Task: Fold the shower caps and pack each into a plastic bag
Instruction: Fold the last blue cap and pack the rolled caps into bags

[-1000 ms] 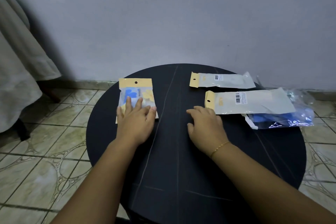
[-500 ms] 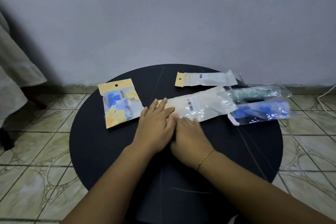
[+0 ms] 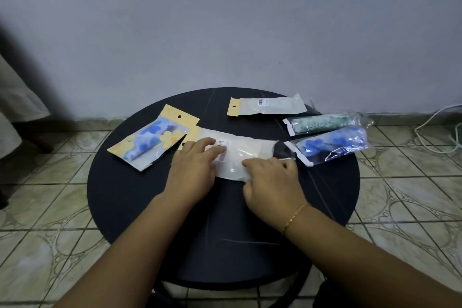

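Worktop: round dark worktop (image 3: 140,197) with everything on it, tiled floor (image 3: 45,245) all round, pale wall (image 3: 225,20) behind.
Left hand: left hand (image 3: 193,169) lies flat-ish on the left part of the empty bag (image 3: 246,155), fingers spread and stretched out, tips sitting right by the barcode sticker. Pressing, not gripping as far as I can see.
Right hand: right hand (image 3: 271,177) is on the near right edge of the same bag, fingers curled down onto the plastic. Looks like it's pinching the edge, thumb side is a bit hard to read. Thin gold bracelet (image 3: 295,217) on that wrist.
Empty bag: long whitish bag lying across the middle, its left end touching the packed bag (image 3: 150,142).
Packed bag: far left, tilted, yellow header card with a hole, blue and yellow flower cap inside.
Second bag: another flat bag (image 3: 266,106) at the back, yellow header, barcode up, well apart from both hands.
Caps: green cap (image 3: 322,124) and blue cap (image 3: 332,147), each rolled up in clear wrap, side by side at the right edge, just beside the empty bag's right end.
Extras: white cable (image 3: 435,130) on the floor far right, pale cloth (image 3: 17,107) at the left edge.
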